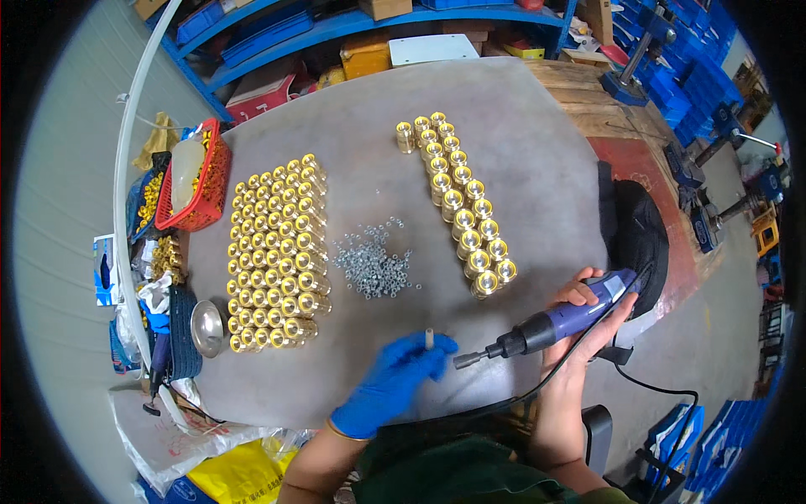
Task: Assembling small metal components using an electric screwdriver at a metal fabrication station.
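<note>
My left hand (396, 374), in a blue glove, pinches a small silver-grey cylindrical metal piece (429, 338) upright between its fingers. My bare right hand (592, 323) is closed around a purple corded electric screwdriver (550, 326), whose socket bit (470, 359) points left, just short of the gloved fingers. Beyond my left hand lies a loose pile of small silver nuts (374, 265). Brass cylindrical fittings (273, 252) stand in a dense block of rows left of the pile. More brass fittings (462, 202) form a narrow double row to its right.
The grey tabletop (353, 126) carries a red basket (197, 181) at its left edge and a metal bowl (207, 328) below it. A black bag-like object (638, 223) lies at the right edge. The black cord (672, 391) hangs on the right. Blue shelving (336, 29) stands behind.
</note>
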Demonstrator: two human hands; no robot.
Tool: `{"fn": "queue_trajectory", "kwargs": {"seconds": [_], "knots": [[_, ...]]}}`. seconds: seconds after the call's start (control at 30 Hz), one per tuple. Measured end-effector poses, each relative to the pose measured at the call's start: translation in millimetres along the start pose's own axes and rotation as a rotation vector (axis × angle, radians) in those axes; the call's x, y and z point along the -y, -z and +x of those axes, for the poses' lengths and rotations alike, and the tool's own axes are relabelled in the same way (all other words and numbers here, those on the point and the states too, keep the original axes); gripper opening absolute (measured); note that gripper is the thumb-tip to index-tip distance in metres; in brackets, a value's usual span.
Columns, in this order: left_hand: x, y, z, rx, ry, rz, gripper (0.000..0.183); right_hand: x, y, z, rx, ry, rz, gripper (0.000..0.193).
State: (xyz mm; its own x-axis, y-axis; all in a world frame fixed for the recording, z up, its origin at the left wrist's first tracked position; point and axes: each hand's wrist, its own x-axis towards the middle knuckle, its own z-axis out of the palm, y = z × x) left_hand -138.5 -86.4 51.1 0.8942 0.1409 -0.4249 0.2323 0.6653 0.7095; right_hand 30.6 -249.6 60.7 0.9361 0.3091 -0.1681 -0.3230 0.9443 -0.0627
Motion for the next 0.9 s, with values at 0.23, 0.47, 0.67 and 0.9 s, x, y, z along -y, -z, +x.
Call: {"fn": "queue_trajectory", "kwargs": {"seconds": [0.23,0.47,0.67,0.9], "knots": [[-28,48,53,-0.410,-0.466,0.911,0.018,7,-2,2,0.009,0.069,-0.020,0.054],[-21,59,72,-0.448,-0.525,1.095,0.016,10,0,0,-0.073,0.091,-0.050,0.054],[-36,49,75,-0.330,-0.561,1.356,0.021,7,-2,-1,-0.094,0.080,-0.075,0.052],[-46,65,86,-0.104,-0.655,1.500,0.024,5,-2,-3,-0.064,0.045,-0.079,0.052]]}}
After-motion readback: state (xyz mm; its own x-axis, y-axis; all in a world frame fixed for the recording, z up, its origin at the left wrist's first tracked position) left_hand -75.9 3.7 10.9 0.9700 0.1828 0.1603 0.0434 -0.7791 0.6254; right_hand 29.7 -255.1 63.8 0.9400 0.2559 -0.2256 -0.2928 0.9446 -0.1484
